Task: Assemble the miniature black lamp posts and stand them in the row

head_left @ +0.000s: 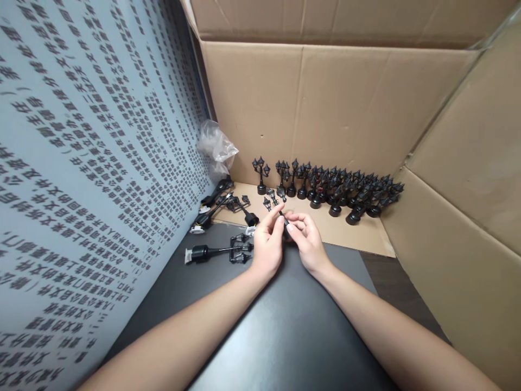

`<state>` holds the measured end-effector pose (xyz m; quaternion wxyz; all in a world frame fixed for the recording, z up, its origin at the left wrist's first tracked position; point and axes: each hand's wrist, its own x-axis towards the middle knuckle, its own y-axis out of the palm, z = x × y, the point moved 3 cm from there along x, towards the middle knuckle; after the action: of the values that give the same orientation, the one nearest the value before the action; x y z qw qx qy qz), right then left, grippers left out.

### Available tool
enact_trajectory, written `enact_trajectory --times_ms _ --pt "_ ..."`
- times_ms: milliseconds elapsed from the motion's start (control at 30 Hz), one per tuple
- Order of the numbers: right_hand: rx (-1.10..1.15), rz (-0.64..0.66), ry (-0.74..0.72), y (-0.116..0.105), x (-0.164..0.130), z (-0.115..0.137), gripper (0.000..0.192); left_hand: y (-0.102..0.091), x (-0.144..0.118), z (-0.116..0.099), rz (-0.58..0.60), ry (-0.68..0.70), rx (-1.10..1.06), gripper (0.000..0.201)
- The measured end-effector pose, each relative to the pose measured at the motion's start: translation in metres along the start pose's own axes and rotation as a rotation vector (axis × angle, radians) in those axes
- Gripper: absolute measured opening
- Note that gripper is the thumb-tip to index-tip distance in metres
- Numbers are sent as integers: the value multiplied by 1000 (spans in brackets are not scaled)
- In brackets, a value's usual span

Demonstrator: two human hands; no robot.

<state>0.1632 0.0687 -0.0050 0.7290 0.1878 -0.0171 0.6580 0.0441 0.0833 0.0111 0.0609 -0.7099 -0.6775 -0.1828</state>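
Note:
Between my two hands is a miniature street lamp [284,219], black, tilted with its lantern heads pointing away from me. Its thin pole shows at my fingertips, and my fingers largely cover its base. My left hand [268,241] pinches it from the left, thumb and index finger extended along the pole. From the other side my right hand [309,243] closes around the lower end, the thumb pressed on it. Left of my left hand, another lamp [217,251] lies on the dark mat, with a whitish piece [188,256] at its base end.
Many finished-looking black lamps [336,190] stand crowded along the cardboard wall [325,103]. More loose lamp parts [228,206] lie at the left, near a clear plastic bag [217,144]. A printed sheet [93,136] walls off the left; cardboard [468,179] rises on the right.

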Motion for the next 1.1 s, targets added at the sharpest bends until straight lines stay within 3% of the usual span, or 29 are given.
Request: enact_trajectory --times_ms 233,400,533,667,767,867,967,1100 --pt "39 46 77 0 8 3 50 -2 3 1 -37 49 34 32" --pt "-34 -147 -113 -8 1 36 47 2 -1 3 -19 -23 -149 44" --pt "-214 -334 -389 -38 -11 78 52 4 -1 7 -12 -38 -137 42" --pt "-338 -548 -531 -93 -24 92 52 6 0 10 20 -43 -106 36" --pt "-495 -732 -476 -141 -34 84 55 7 0 10 43 -61 -104 33" --pt "-715 -818 -300 -178 -39 73 54 8 -1 9 65 -79 -105 31" --pt "-937 -820 -185 -194 -39 68 52 8 -1 8 86 -89 -88 29" --pt "-1172 -744 -146 -194 -30 60 48 8 -1 9 108 -98 -72 29"
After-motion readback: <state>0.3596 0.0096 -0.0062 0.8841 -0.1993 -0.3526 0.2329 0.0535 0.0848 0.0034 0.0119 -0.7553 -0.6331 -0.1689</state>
